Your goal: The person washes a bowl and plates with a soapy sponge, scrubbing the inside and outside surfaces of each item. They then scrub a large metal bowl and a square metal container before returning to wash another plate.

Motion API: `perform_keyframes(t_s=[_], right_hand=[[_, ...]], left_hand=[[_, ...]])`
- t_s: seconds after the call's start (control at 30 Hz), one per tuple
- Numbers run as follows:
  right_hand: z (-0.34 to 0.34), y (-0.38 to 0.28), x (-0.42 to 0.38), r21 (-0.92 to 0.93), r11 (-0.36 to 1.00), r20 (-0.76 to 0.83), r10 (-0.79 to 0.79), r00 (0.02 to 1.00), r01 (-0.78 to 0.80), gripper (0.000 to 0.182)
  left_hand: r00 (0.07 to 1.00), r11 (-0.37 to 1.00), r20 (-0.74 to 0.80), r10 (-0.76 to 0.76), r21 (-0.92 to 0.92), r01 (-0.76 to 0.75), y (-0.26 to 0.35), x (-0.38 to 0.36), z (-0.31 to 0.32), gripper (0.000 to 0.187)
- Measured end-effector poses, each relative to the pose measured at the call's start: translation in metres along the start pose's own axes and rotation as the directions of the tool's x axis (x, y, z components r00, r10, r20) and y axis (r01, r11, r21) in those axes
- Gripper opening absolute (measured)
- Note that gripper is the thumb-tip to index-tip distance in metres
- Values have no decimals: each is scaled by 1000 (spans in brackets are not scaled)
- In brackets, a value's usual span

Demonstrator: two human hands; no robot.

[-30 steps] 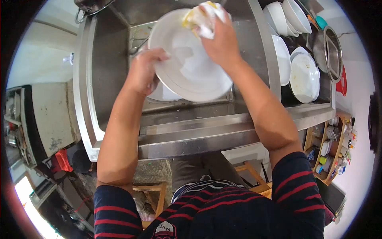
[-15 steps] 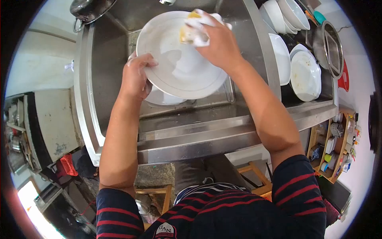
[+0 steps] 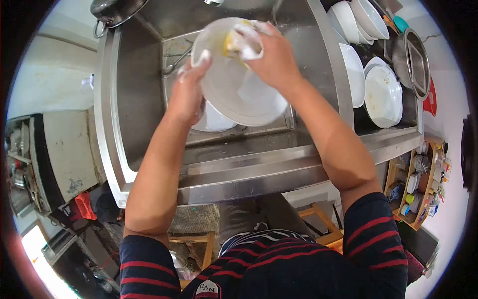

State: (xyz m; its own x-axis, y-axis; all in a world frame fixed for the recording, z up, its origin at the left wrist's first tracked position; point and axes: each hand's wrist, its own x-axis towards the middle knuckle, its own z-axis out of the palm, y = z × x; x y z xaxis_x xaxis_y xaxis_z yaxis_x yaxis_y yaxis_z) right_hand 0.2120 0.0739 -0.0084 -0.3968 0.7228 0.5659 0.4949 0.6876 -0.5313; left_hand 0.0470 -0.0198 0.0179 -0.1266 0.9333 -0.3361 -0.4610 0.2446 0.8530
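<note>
Over the steel sink, my left hand (image 3: 190, 92) grips a large white plate (image 3: 234, 94) by its left edge, with the soapy thumb on top of the rim. Closed around a yellow sponge (image 3: 230, 44) covered in white foam, my right hand (image 3: 269, 55) presses on the plate's upper right part. The plate is tilted and slightly blurred. Beneath it, another white dish (image 3: 214, 121) lies in the sink, mostly hidden. A metal spoon or ladle (image 3: 170, 69) shows on the sink floor left of the plate.
The sink's front edge (image 3: 254, 182) runs below my forearms. On the right are stacked white bowls (image 3: 344, 21), a stained white dish (image 3: 383, 97) and a metal strainer (image 3: 411, 64). A dark pot (image 3: 117, 11) stands at the upper left; the faucet (image 3: 214, 2) is at the top.
My left hand has moved right and up along with the plate, which is now turned and more tilted. My right hand has shifted slightly with the sponge. The metal utensil has come into view.
</note>
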Motion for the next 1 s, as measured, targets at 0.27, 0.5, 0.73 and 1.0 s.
perform_keyframes(t_s=[0.27,0.5,0.73,1.0], right_hand=[[-12,-45,-8,468,881,386,-273,881,68,45],[-6,-41,-14,392,904,323,-309,895,171,45],[-14,-9,1,-108,980,163,-148,975,167,49],[-18,-28,-9,-77,997,522,59,851,-22,22]], left_hand=[[994,984,-79,74,-154,-86,22,12,-30,50],[998,998,-55,16,-58,-20,26,6,-20,53],[995,995,39,-90,38,89,12,-4,-1,55],[949,994,-307,65,-61,-88,26,12,-22,55]])
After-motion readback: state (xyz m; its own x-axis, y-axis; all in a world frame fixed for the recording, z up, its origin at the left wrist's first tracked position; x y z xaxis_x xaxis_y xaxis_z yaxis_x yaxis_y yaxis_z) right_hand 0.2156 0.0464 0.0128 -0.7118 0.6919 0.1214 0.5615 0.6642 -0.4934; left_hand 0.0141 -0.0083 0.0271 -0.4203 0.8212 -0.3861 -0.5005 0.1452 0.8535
